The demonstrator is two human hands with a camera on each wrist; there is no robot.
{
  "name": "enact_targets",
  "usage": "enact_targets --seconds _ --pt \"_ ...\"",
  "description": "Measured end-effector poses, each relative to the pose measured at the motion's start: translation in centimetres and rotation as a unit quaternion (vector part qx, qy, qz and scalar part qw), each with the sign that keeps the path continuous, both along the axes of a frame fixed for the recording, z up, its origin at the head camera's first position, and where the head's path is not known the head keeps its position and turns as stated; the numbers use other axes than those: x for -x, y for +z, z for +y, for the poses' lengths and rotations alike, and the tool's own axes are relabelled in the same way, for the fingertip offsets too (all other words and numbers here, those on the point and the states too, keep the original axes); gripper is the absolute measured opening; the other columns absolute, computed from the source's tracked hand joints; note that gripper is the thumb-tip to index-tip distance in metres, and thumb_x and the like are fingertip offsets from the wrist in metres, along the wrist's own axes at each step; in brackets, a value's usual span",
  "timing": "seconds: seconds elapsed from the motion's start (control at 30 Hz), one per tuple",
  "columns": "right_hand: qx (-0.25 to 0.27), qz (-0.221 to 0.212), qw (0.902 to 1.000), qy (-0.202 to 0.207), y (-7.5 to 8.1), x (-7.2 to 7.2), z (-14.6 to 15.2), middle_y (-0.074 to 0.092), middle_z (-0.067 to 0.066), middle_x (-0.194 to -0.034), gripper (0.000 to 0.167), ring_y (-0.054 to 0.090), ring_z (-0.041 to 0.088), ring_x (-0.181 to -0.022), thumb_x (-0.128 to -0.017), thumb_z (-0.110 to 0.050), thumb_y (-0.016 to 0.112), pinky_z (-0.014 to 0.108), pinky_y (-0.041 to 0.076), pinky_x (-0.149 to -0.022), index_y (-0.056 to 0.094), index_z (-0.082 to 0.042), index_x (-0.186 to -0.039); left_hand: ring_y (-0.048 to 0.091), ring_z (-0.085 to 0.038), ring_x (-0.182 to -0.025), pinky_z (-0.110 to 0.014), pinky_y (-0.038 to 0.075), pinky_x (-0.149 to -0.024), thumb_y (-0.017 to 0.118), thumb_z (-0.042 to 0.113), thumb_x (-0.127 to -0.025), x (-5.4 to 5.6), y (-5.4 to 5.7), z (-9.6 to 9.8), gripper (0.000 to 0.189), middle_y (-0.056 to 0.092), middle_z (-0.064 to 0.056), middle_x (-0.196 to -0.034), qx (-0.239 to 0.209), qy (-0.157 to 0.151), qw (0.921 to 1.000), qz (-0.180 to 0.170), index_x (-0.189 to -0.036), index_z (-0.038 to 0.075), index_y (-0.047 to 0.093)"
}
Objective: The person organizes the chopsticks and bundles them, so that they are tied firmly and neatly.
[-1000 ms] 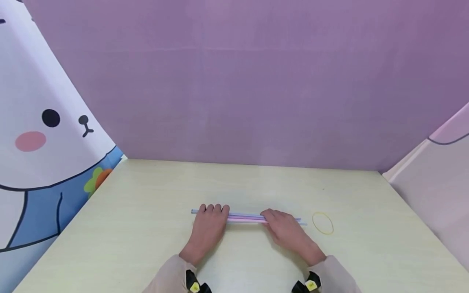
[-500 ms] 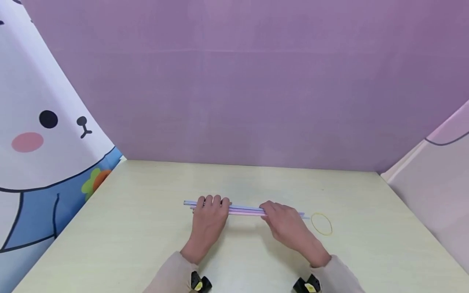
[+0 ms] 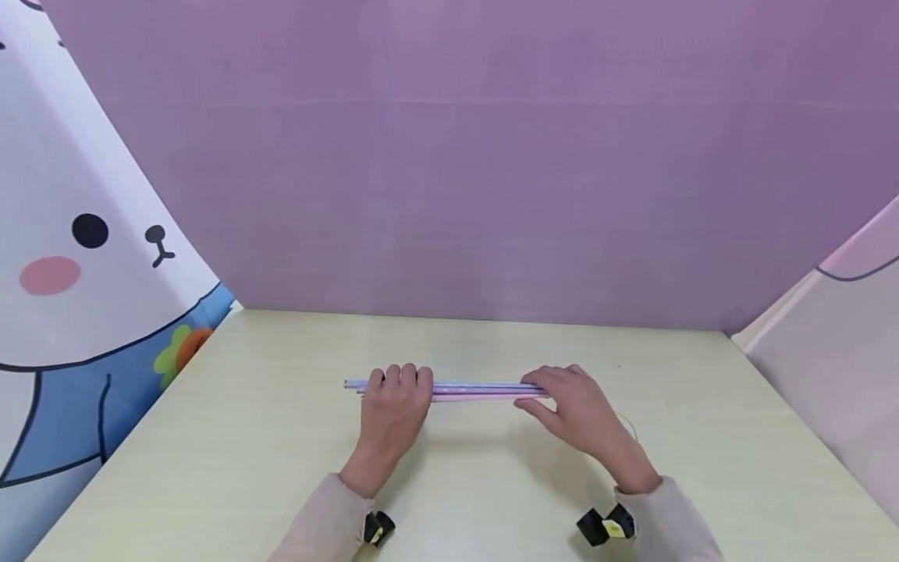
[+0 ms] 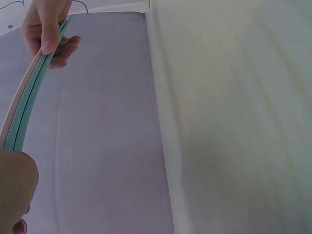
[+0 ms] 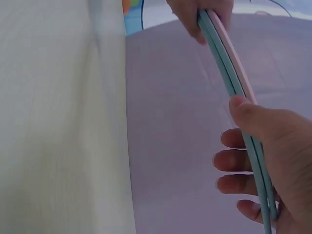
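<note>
On the head view I have the sticks (image 3: 481,392) near 6 o'clock, seemingly lifted off the desk (image 3: 281,437). I'd worry about them fanning or slipping towards 3 o'clock, because the right hand (image 3: 579,406) looks loose. Its sleeve side could also nudge the yellow loop (image 3: 633,426) (half hidden behind it). My left wrist view puts the left hand (image 4: 17,190) at 8 o'clock, gripping the bundle. From the right wrist, narrow pinch: thumb (image 5: 248,111) in front, fingers (image 5: 233,161) spread behind.

no readable text or labels
</note>
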State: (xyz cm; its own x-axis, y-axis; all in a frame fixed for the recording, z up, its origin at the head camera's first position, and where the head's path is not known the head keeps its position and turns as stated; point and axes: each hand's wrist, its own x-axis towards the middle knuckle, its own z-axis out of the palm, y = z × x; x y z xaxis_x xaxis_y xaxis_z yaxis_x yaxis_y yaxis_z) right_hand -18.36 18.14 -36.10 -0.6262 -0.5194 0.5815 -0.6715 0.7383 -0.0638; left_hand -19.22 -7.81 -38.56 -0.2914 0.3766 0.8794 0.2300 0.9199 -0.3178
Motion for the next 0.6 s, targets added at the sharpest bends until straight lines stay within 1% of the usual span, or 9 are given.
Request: enact_targets --seconds 0.1,0.2,0.27,0.33,0.4,0.43,0.5,0.57,0.6 --pt "0.033 -0.023 0.9991 -0.011 -0.1 0.1 0.9 0.067 -0.011 -0.083 0.022 0.054 0.003 -0.069 -0.073 -0.026 0.079 0.029 0.043 -0.068 0.067 -0.017 -0.090 0.033 -0.014 -0.042 -0.029 0.033 -0.044 0.029 -0.006 -0.087 0.0 0.1 -0.1 0.037 0.039 -0.003 -0.047 -0.004 -0.006 1.0000 -0.005 -0.055 0.011 0.035" --pt "0.068 -0.058 0.9960 -0.005 -0.3 0.2 1.4 0.065 -0.012 -0.084 0.022 0.052 0.003 -0.069 -0.074 -0.025 0.080 0.026 0.043 -0.065 0.067 -0.018 -0.091 0.035 -0.014 -0.043 -0.029 0.033 -0.044 0.030 -0.006 -0.087 0.0 0.2 -0.2 0.037 0.042 -0.003 -0.048 -0.004 -0.011 0.9999 -0.008 -0.055 0.011 0.037" --pt "0.104 -0.090 0.9905 0.008 -0.5 0.3 1.6 0.064 -0.012 -0.084 0.024 0.052 0.004 -0.068 -0.073 -0.022 0.081 0.023 0.044 -0.063 0.067 -0.019 -0.092 0.036 -0.015 -0.043 -0.029 0.033 -0.044 0.030 -0.006 -0.087 0.0 0.2 -0.2 0.037 0.042 -0.003 -0.048 -0.006 -0.012 0.9999 -0.008 -0.055 0.011 0.037" --pt "0.152 -0.118 0.9811 0.024 -0.7 0.4 1.7 0.064 -0.010 -0.082 0.025 0.054 0.004 -0.069 -0.071 -0.016 0.082 0.022 0.045 -0.062 0.067 -0.018 -0.092 0.036 -0.015 -0.043 -0.029 0.034 -0.045 0.030 -0.007 -0.086 -0.1 0.2 -0.2 0.036 0.042 -0.003 -0.048 -0.009 -0.012 0.9999 -0.008 -0.055 0.011 0.037" --pt "0.213 -0.135 0.9664 0.048 -0.9 0.4 1.6 0.064 -0.007 -0.079 0.025 0.054 0.002 -0.068 -0.072 -0.006 0.080 0.021 0.046 -0.062 0.068 -0.014 -0.091 0.039 -0.015 -0.043 -0.029 0.036 -0.045 0.029 -0.006 -0.088 -0.2 0.2 -0.2 0.037 0.043 -0.003 -0.048 -0.009 -0.014 0.9998 -0.014 -0.056 0.010 0.039" --pt "0.250 -0.141 0.9557 0.065 -1.0 0.4 1.5 0.064 -0.004 -0.079 0.023 0.055 0.002 -0.068 -0.073 -0.001 0.078 0.021 0.047 -0.062 0.067 -0.011 -0.091 0.041 -0.016 -0.043 -0.029 0.037 -0.046 0.029 -0.006 -0.089 -0.2 0.2 -0.2 0.038 0.044 -0.003 -0.049 -0.010 -0.015 0.9997 -0.019 -0.056 0.010 0.040" --pt "0.317 -0.145 0.9311 0.107 -1.2 0.3 1.0 0.065 -0.004 -0.081 0.016 0.057 0.003 -0.069 -0.078 0.005 0.071 0.019 0.047 -0.063 0.066 -0.002 -0.091 0.044 -0.017 -0.044 -0.029 0.038 -0.046 0.028 -0.004 -0.090 -0.4 0.1 -0.3 0.039 0.047 -0.004 -0.050 -0.009 -0.019 0.9994 -0.027 -0.057 0.009 0.043" --pt "0.367 -0.148 0.9068 0.146 -1.2 0.1 0.2 0.066 -0.005 -0.083 0.008 0.058 0.002 -0.070 -0.084 0.008 0.062 0.017 0.047 -0.062 0.063 0.005 -0.092 0.050 -0.018 -0.046 -0.029 0.040 -0.047 0.026 -0.002 -0.093 -0.6 0.0 -0.2 0.042 0.051 -0.004 -0.052 -0.006 -0.023 0.9988 -0.043 -0.059 0.008 0.048" --pt "0.382 -0.152 0.8977 0.158 -1.2 0.0 -0.2 0.066 -0.006 -0.084 0.006 0.058 0.002 -0.070 -0.086 0.008 0.059 0.016 0.046 -0.061 0.062 0.008 -0.092 0.051 -0.018 -0.047 -0.029 0.040 -0.047 0.025 -0.001 -0.094 -0.7 0.0 -0.1 0.043 0.053 -0.004 -0.053 -0.005 -0.024 0.9984 -0.051 -0.060 0.008 0.050"
